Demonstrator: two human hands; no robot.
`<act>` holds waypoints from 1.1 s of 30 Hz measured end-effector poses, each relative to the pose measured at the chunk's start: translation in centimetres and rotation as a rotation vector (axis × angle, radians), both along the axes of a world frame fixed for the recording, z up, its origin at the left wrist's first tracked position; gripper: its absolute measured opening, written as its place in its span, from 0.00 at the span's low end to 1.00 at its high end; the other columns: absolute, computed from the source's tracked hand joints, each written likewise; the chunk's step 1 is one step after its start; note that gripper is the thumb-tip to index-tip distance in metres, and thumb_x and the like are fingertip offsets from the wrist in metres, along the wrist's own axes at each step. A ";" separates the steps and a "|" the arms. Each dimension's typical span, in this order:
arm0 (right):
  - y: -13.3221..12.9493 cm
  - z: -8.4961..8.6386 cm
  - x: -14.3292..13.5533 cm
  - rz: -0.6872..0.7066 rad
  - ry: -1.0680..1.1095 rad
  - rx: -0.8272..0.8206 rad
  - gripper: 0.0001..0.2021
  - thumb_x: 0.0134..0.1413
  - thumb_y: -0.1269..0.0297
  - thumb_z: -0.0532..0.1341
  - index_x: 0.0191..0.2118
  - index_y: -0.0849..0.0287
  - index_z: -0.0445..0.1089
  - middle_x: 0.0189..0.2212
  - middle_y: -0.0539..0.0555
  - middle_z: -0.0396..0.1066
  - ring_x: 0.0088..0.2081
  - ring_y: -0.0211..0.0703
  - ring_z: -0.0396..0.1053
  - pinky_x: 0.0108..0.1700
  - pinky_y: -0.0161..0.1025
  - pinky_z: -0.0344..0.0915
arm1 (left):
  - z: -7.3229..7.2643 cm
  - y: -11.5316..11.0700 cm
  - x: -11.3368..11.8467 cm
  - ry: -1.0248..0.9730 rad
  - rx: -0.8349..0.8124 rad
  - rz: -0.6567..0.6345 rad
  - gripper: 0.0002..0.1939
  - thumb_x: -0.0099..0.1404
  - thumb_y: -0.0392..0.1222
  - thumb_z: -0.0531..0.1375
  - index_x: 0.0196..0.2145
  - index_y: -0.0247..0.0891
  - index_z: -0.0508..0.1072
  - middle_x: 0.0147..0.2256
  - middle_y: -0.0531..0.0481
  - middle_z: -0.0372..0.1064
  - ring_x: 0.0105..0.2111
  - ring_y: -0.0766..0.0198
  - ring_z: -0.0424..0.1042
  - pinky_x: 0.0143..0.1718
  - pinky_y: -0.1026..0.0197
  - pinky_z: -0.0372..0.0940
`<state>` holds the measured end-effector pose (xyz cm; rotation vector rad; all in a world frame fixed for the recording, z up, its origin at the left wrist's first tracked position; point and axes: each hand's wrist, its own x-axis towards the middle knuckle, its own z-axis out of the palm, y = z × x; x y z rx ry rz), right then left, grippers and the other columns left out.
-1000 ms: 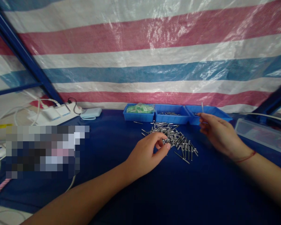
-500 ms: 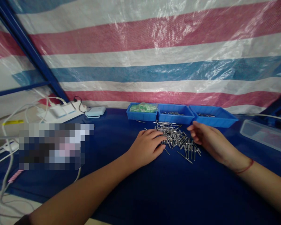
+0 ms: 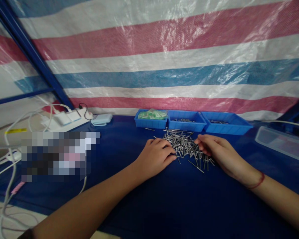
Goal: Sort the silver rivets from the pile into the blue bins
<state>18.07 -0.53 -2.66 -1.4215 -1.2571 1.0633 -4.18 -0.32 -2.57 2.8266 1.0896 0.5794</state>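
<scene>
A loose heap of silver pop rivets (image 3: 183, 142) lies on the dark blue table. My left hand (image 3: 155, 154) rests palm down at the heap's left edge, its fingers bent and the thumb close to the forefinger. A thin rivet shows between that thumb and forefinger. Over the right side of the heap is my right hand (image 3: 215, 151), fingers curled in and thumb pressed towards them. Whatever its fingertips hold, if anything, is hidden.
Behind the heap stand three blue bins: one with green-and-white packets (image 3: 151, 115), a middle bin (image 3: 186, 126) and a right bin (image 3: 229, 128) with rivets. A clear plastic lid (image 3: 282, 144) lies right. A power strip (image 3: 69, 119), cables and a light-blue case (image 3: 102, 119) are left.
My right hand has moved left, further over the rivets. My left hand has drawn back slightly, and its fingers have closed in towards the thumb.
</scene>
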 end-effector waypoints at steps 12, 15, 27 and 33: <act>-0.6 0.1 -0.4 0.042 -0.282 0.219 0.16 0.51 0.51 0.59 0.26 0.59 0.71 0.23 0.51 0.69 0.26 0.38 0.65 0.28 0.34 0.61 | 0.4 -0.3 0.1 -0.122 0.004 0.005 0.08 0.68 0.41 0.53 0.37 0.37 0.70 0.38 0.51 0.71 0.40 0.61 0.68 0.44 0.56 0.58; -2.1 0.5 -1.5 0.168 -0.443 0.403 0.11 0.52 0.55 0.59 0.35 0.56 0.72 0.31 0.52 0.73 0.31 0.41 0.69 0.33 0.36 0.65 | 0.7 -0.6 0.3 -0.196 -0.029 -0.019 0.06 0.68 0.41 0.53 0.38 0.38 0.69 0.37 0.53 0.73 0.38 0.63 0.69 0.43 0.58 0.58; -3.4 0.5 -2.4 0.253 -0.417 0.475 0.08 0.53 0.59 0.60 0.37 0.54 0.73 0.32 0.52 0.76 0.32 0.41 0.73 0.30 0.35 0.68 | 0.5 -0.7 0.8 -0.411 -0.153 -0.084 0.05 0.67 0.38 0.55 0.37 0.38 0.70 0.36 0.53 0.73 0.36 0.67 0.71 0.41 0.65 0.60; -3.7 1.0 -3.0 0.229 -0.301 0.422 0.08 0.50 0.59 0.62 0.34 0.55 0.74 0.29 0.51 0.75 0.27 0.39 0.71 0.29 0.35 0.68 | 0.8 -1.1 0.8 -0.371 -0.126 -0.119 0.06 0.67 0.40 0.53 0.38 0.38 0.69 0.35 0.51 0.72 0.36 0.64 0.70 0.41 0.62 0.60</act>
